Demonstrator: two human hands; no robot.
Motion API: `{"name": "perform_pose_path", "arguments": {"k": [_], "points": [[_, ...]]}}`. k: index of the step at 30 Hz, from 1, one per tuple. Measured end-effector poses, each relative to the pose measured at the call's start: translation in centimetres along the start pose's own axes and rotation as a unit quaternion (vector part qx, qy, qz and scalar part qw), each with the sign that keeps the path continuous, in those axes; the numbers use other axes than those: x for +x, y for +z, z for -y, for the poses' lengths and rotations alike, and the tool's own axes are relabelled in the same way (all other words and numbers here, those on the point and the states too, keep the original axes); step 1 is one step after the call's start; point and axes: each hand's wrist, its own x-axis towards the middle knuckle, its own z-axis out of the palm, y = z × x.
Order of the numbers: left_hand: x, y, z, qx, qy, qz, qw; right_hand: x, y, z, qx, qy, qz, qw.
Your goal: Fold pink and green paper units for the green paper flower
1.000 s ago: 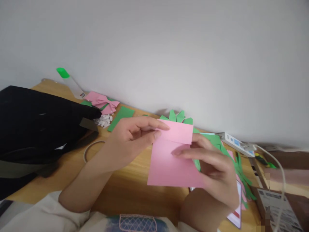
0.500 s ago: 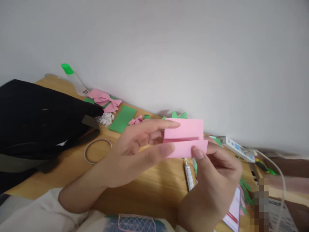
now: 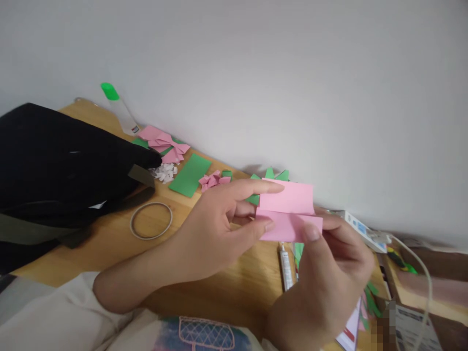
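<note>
A folded piece of pink paper is held up above the table, its upper and lower flaps meeting along a horizontal line. My left hand grips its left side, the index finger lying across the upper flap and the thumb on the lower one. At the lower right, my right hand pinches the paper with the thumb in front; its other fingers are mostly hidden behind. Beneath the hands, a glue tube rests on the wooden table.
A black bag covers the table's left side, with a tape ring beside it. Green paper, folded pink pieces, white scraps and a green-capped bottle lie along the wall. A power strip and phone are right.
The gap between the pink paper's two flaps has narrowed. Both hands and the paper have shifted slightly right in view, and the camera view has moved a little.
</note>
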Motion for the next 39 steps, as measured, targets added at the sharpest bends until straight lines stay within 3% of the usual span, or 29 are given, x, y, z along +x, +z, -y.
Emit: {"name": "perform_pose_path", "arguments": {"k": [6,13,21,39], "points": [[0.26,0.04,-0.08,-0.018,0.0,-0.006,1.0,-0.13,0.03,-0.06,-0.034,0.006,-0.038,0.999],[0.29,-0.05,0.07,0.009,0.018,-0.019,1.0,0.21,-0.29,-0.2,-0.051,-0.013,-0.031,0.998],[0.46,-0.17,-0.1,0.015,-0.038,-0.002,0.999,0.17,-0.15,0.65,-0.035,0.042,-0.027,0.998],[0.48,-0.11,0.0,-0.015,-0.051,0.005,0.999,0.17,-0.3,0.29,-0.066,0.019,-0.041,0.997]]}}
